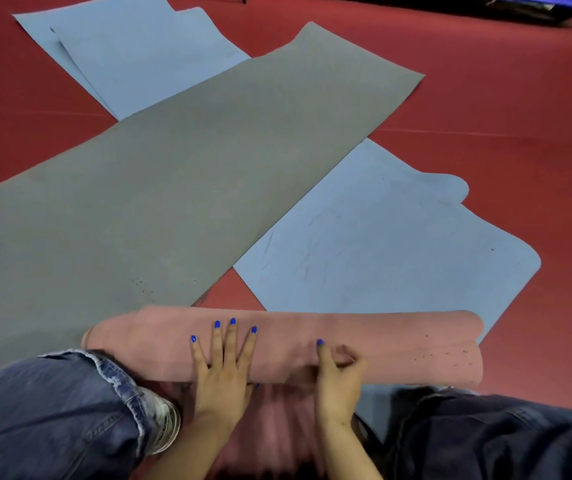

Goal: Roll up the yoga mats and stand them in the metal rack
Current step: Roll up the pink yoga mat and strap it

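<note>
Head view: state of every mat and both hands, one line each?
pink mat: mostly rolled, lying on its side on the floor, flat tail toward the person
grey mat: unrolled flat, overlapping the blue mats
near blue mat: unrolled, far corner curled
far blue mats: unrolled, two stacked and offset
left hand: flat, fingers spread on the roll
right hand: fingers curled on the roll
rack: not in view

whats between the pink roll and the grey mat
In the head view, a small wedge of bare red floor separates the pink roll from the grey mat; nothing lies on it.
</note>
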